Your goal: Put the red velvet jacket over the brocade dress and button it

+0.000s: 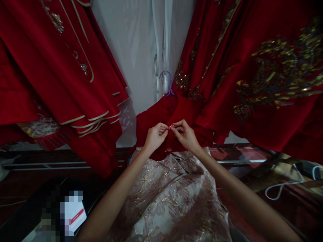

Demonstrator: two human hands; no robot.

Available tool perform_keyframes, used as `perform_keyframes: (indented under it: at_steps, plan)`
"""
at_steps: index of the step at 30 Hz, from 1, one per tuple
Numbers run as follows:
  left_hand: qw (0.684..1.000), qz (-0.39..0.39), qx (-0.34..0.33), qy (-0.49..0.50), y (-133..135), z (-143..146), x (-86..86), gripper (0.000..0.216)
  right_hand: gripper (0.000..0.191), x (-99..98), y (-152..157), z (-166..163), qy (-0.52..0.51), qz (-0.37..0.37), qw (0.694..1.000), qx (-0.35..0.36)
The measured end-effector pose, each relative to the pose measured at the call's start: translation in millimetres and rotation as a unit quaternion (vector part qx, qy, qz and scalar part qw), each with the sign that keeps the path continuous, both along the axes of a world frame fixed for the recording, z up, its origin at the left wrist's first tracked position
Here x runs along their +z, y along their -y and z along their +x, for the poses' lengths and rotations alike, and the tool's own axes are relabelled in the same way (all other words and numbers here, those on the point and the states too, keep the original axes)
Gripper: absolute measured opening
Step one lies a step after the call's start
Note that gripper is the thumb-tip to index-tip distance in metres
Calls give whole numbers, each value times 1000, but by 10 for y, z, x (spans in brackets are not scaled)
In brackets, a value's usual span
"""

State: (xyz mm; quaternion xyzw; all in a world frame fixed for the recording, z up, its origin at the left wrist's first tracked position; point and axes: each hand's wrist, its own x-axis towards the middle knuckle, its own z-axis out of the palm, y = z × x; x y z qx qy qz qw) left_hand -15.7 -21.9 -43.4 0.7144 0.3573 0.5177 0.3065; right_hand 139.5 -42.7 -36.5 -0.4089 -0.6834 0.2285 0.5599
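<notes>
A red garment [153, 117] with a light, gold-patterned brocade lower part [156, 195] lies before me, a purple hanger [170, 88] at its neck. Both hands meet at its front over a small, pale frog fastener [171, 126]. My left hand [156, 135] is closed, thumb and fingertips pinching the fastener's left end. From the other side my right hand [186, 135] pinches its right end. The fingertips partly hide the fastener. Lower on the red front sits a second pale fastener [168, 150], which neither hand touches.
Red garments with pale edging [75, 84] hang at the left. More red clothes with gold sequins [282, 74] hang at the right. A pale wall [123, 40] stands behind. At lower left is a lit, partly pixelated screen [78, 215]; a white cable [280, 188] loops at right.
</notes>
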Motion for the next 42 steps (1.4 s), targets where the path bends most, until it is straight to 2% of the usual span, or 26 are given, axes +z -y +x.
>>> perform_keyframes:
  at_steps: [4,10,24,26,28,32,34,36,39,41,42]
  plan:
    - [1000,4,3,-9,84,14,74,14,21,34,72,0,-3,4,1000,-14]
    - [1000,14,10,-14,69,41,123,10,29,29,77,40,-27,-18,999,6]
    - [991,59,-44,-107,63,32,224,6,34,82,-15,157,2,-32,999,28]
    - [996,29,-59,-64,55,58,173,6,38,89,50,145,15,-32,999,31]
    - [997,-33,-73,4,63,91,90,9,48,60,155,125,38,-21,999,30]
    - [974,-157,-108,125,133,144,-74,17,86,-165,366,106,166,52,985,-4]
    - [959,-178,-140,169,175,149,-134,22,83,-321,409,136,233,77,969,-35]
    - [947,-186,-181,190,203,134,-198,25,75,-426,409,190,254,65,963,-61]
    - [954,-186,-205,117,228,97,-336,19,66,-394,369,262,181,8,978,-104]
    - [965,-158,-209,18,260,106,-434,16,55,-260,336,269,99,-16,989,-112]
    - [969,-133,-208,-21,285,132,-470,22,47,-176,319,257,65,-31,993,-94]
